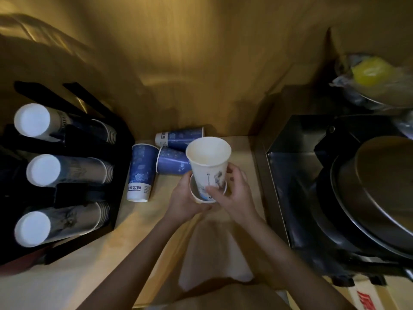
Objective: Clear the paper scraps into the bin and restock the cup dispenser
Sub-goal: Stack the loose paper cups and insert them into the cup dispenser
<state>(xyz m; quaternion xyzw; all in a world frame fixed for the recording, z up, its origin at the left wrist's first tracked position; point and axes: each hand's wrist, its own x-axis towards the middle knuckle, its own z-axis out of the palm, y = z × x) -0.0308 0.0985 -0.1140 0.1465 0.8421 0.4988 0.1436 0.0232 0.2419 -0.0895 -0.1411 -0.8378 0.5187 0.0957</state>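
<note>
My right hand (232, 193) grips a white paper cup (209, 162) by its lower part, mouth up. That cup sits partly inside a second white cup (197, 196), which my left hand (183, 202) holds from below. Three blue paper cups lie on their sides on the counter: one long cup (140, 173) near the dispenser, one (172, 161) beside my hands, one (180, 137) against the back wall. The black cup dispenser (67, 195) stands at the left with three stacks of cups (64, 171), bases facing me. No paper scraps are plainly visible.
A black appliance (335, 198) with a large metal pan (384, 186) fills the right side. Above it lies a plastic bag with something yellow (368, 72). A pale cloth or apron (212, 249) hangs below my forearms. A wooden wall closes the back.
</note>
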